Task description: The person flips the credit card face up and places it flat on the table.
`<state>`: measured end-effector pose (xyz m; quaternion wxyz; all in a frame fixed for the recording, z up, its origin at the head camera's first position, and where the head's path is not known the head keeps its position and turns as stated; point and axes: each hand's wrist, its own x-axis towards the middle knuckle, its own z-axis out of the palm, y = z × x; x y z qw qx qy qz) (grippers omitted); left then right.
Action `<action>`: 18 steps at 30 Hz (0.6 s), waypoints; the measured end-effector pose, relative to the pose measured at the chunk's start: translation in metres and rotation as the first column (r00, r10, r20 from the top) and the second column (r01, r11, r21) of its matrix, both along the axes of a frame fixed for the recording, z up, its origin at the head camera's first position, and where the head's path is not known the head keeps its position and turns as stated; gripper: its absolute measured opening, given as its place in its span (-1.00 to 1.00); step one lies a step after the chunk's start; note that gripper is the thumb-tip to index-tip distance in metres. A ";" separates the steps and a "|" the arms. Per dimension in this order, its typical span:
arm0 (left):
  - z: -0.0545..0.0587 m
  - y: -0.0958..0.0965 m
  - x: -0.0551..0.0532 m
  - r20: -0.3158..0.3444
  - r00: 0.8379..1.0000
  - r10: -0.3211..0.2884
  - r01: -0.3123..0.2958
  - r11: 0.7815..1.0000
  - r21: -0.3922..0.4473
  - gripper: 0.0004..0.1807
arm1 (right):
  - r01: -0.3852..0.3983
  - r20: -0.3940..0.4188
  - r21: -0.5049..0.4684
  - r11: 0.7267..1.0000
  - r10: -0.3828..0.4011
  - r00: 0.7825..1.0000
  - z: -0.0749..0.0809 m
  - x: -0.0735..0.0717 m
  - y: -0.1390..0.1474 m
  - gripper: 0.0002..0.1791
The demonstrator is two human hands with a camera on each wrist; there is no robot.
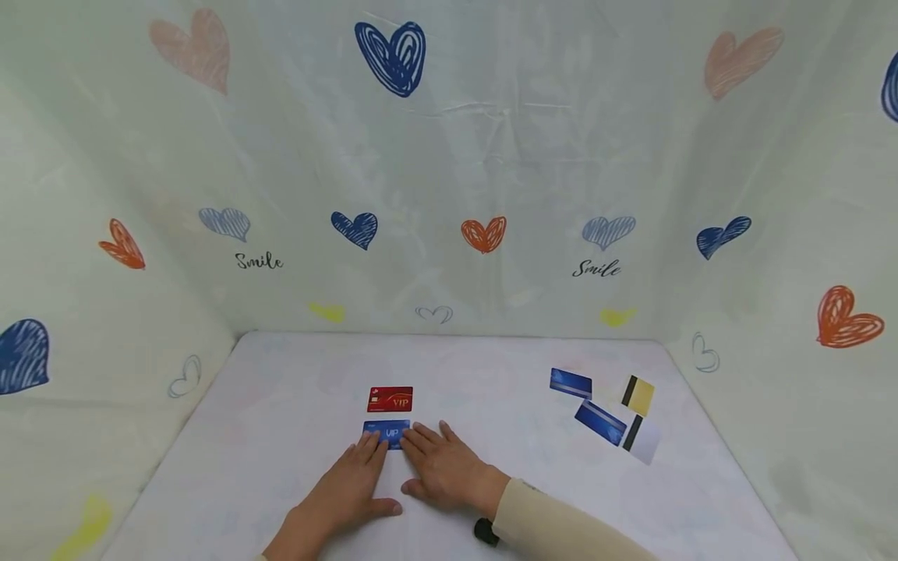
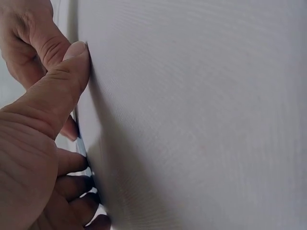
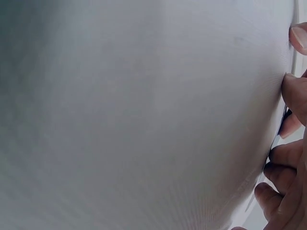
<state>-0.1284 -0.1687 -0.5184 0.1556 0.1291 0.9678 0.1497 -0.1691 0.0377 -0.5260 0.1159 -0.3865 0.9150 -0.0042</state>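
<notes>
A blue VIP card (image 1: 390,431) lies flat on the white table. My left hand (image 1: 345,485) touches its left side with the fingertips, fingers reaching forward and thumb out to the side. On its right side rest fingers of my right hand (image 1: 447,470), also stretched out. Both hands cover part of the card's lower edge and corners. Just beyond it lies a red VIP card (image 1: 390,399), which neither hand touches. In the left wrist view the left thumb (image 2: 60,88) sits on the tabletop; the card shows there only as a thin edge.
Two blue cards (image 1: 570,382) (image 1: 600,422), a yellow card (image 1: 638,396) and a white card (image 1: 643,440) with a black stripe lie at the right, stripes up. A small black object (image 1: 486,531) is by the right sleeve. A heart-printed curtain (image 1: 449,171) encloses the table (image 1: 281,405).
</notes>
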 end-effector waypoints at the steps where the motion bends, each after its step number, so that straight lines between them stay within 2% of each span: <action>1: 0.000 0.000 0.000 -0.001 1.000 -0.001 0.001 1.000 0.001 0.17 | -0.002 -0.004 0.002 1.000 0.002 1.000 0.000 0.000 0.000 -0.17; 9: -0.003 -0.001 -0.002 0.011 1.000 -0.004 0.004 1.000 0.002 0.18 | -0.010 -0.005 0.001 1.000 0.010 1.000 0.001 -0.001 0.001 -0.17; 18: -0.003 -0.003 -0.001 -0.022 0.999 -0.047 0.047 0.999 0.013 0.20 | -0.021 -0.013 -0.003 1.000 0.021 1.000 0.004 0.001 0.002 -0.17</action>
